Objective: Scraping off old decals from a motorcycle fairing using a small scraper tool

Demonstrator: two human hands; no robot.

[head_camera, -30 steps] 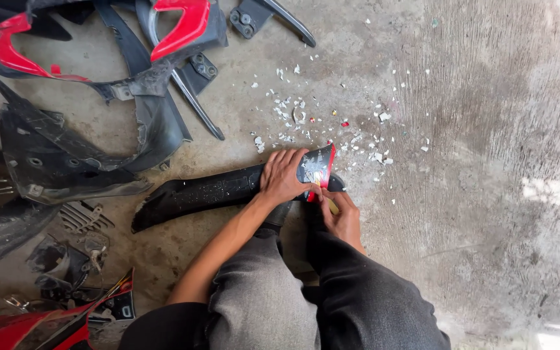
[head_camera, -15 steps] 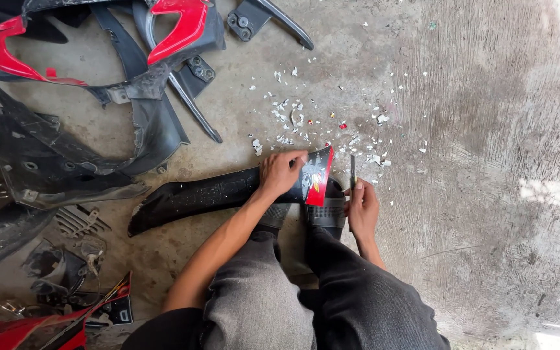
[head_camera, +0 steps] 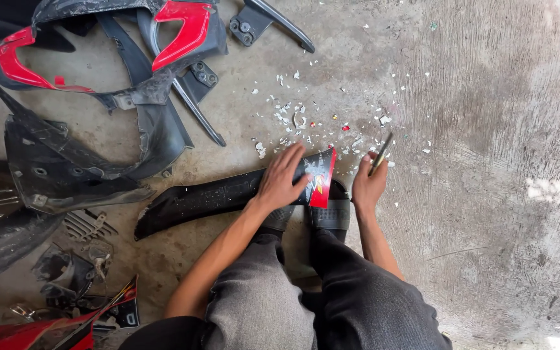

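Observation:
A long black plastic panel point(head_camera: 209, 198) with a red, sticker-covered end lies on the concrete floor across my feet. My left hand point(head_camera: 282, 179) presses flat on the panel near its red end, fingers spread. My right hand point(head_camera: 367, 185) is off the panel to the right, shut on a thin dark tool point(head_camera: 380, 154) whose tip points up and away over the floor. Small white and red flakes point(head_camera: 293, 123) are scattered on the floor just beyond the panel.
Black and red motorcycle body panels point(head_camera: 98, 84) lie piled at the upper left. More dark parts and a red piece point(head_camera: 46, 324) sit at the lower left. A black bracket point(head_camera: 264, 23) lies at the top. Bare concrete point(head_camera: 487, 194) stretches to the right.
My right hand has drawn away from the panel's red end to the right, carrying the thin tool. My left hand has stayed pressed on the panel.

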